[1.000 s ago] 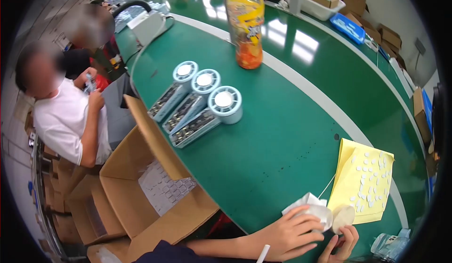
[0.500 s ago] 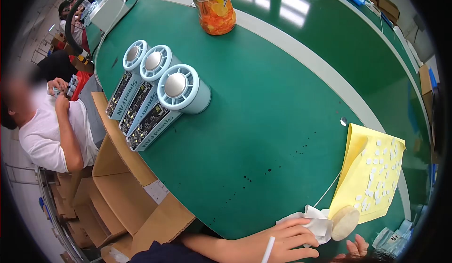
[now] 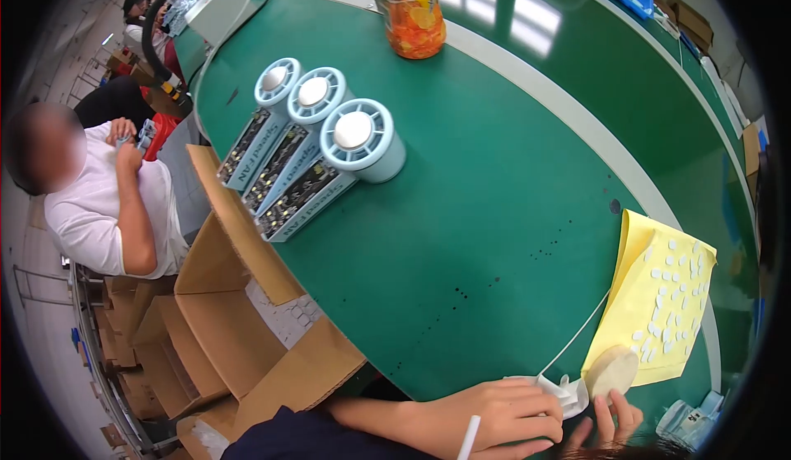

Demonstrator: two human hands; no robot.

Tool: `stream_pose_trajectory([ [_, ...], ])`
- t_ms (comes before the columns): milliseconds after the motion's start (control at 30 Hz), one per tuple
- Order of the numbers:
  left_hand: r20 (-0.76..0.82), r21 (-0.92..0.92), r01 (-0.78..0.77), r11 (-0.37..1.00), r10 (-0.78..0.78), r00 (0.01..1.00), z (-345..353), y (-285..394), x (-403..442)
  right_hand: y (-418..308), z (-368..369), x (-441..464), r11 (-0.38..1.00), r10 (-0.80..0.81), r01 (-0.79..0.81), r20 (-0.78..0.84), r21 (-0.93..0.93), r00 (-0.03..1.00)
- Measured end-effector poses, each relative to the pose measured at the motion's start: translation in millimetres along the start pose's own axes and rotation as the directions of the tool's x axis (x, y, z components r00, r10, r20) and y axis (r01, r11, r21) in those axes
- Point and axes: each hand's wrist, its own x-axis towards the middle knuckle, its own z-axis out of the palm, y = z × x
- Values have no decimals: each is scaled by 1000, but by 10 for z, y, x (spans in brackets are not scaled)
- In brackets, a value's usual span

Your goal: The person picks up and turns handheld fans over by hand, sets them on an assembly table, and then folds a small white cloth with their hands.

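Saw the left hand (image 3: 494, 419) palm down below and left of the yellow sheet (image 3: 684, 283), fingers loosely extended over a crumpled white wrap (image 3: 571, 391); could not tell any grip, with the palm hidden. Found the right hand (image 3: 608, 423) just below the sheet, fingers bent, tips at the lower edge of a round beige disc (image 3: 614, 369); could not tell a firm grip from a light touch. Located the disc at the sheet's lower-left corner, overlapping it in view, beside the wrap. Traced a thin white cord (image 3: 579, 330) from the wrap to the sheet's left edge. Noted small white pieces (image 3: 662, 302) scattered across the sheet. Made out three light-blue fans (image 3: 375, 159) side by side on the green table (image 3: 478, 204), well left of and above the sheet; likewise a bottle (image 3: 414, 27), higher still. Noticed a cardboard box (image 3: 235, 336) far left of the sheet, and beyond it a person in a white shirt (image 3: 111, 213).
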Motion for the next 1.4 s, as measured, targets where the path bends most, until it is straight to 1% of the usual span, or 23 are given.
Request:
stream_pose_trajectory([
  [33, 15, -11, 27, 1000, -27, 1000, -17, 20, -9, 139, 9, -155, 955, 32, -21, -31, 295, 999],
  [133, 31, -20, 43, 999, -43, 999, -52, 34, -6, -51, 61, -150, 980, 149, -134, -103, 145, 983],
  [167, -42, 17, -27, 1000, 27, 999, -50, 40, 2, -112, 24, -123, 985, 151, -142, -87, 101, 985],
  [233, -62, -30, -32, 999, 30, 998, -39, 38, 15, -197, -48, -48, 987, 160, -160, -57, 12, 985],
  [333, -6, -73, 13, 997, -13, 1000, -89, 76, 27, -225, -54, -20, 979, 146, -112, -203, 171, 968],
  [367, 35, -67, 45, 997, -43, 998, -104, 72, 18, -236, -53, 39, 972, 143, -140, -1, 191, 990],
  [400, 76, -61, 78, 995, -73, 994, -104, 71, 1, -269, 1, 58, 991, 92, -90, -17, 98, 996],
  [433, 7, -5, -7, 1000, 7, 1000, -76, 53, 12, -260, -3, 20, 991, 80, -70, -80, 115, 994],
  [500, 18, -24, 9, 1000, -9, 1000, -87, 77, 18, -234, 37, -73, 979, 113, -60, -278, 194, 954],
  [567, 19, -25, 8, 1000, -7, 1000, -88, 80, 31, -215, 130, -134, 948, 210, -42, -520, 315, 828],
  [667, 3, -15, 13, 1000, -13, 1000, -84, 87, 31, -276, -20, 83, 995, 22, -14, -80, 98, 997],
  [700, -9, -1, 17, 1000, -17, 1000, -82, 85, 34, -272, -42, 43, 997, -24, 30, -87, 64, 996],
  [800, -2, -58, 23, 998, -23, 1000, -112, 104, 49, -314, 13, -78, 939, 217, -88, -370, 334, 904],
  [833, 13, -43, 39, 998, -39, 999, -113, 105, 47, -305, 10, -44, 937, 223, -99, -359, 334, 906],
  [933, 39, -23, 90, 996, -89, 995, -116, 114, 30, -296, -65, 41, 997, 40, -37, -48, 63, 998],
  [967, 38, -43, 102, 994, -101, 994, -114, 113, 37, -293, -54, 11, 996, 32, -20, -124, 92, 992],
  [1000, 36, -65, 113, 991, -111, 993, -113, 116, 33, -324, -42, -27, 978, 119, -69, -255, 195, 960],
  [1100, 17, -74, 96, 993, -95, 995, -96, 110, 28, -348, -58, -87, 978, 179, -112, -429, 177, 885],
  [1200, 16, -43, 135, 990, -135, 991, -116, 164, 26, -352, -49, -43, 978, 85, -80, -16, 193, 996],
  [1233, 22, -28, 156, 987, -156, 988, -119, 186, 29, -392, -17, -69, 988, 61, -58, -21, 144, 998],
  [1267, 13, -10, 137, 990, -137, 990, -116, 182, 32, -388, -34, -103, 977, 74, -64, -43, 205, 996],
  [1333, -6, 25, 100, 995, -100, 995, -93, 140, 17, -335, 96, -267, 974, 103, -29, -323, 226, 941],
  [1400, -20, 36, 94, 995, -94, 995, -85, 127, 20, -333, 77, -287, 948, 199, -90, -348, 304, 916],
])
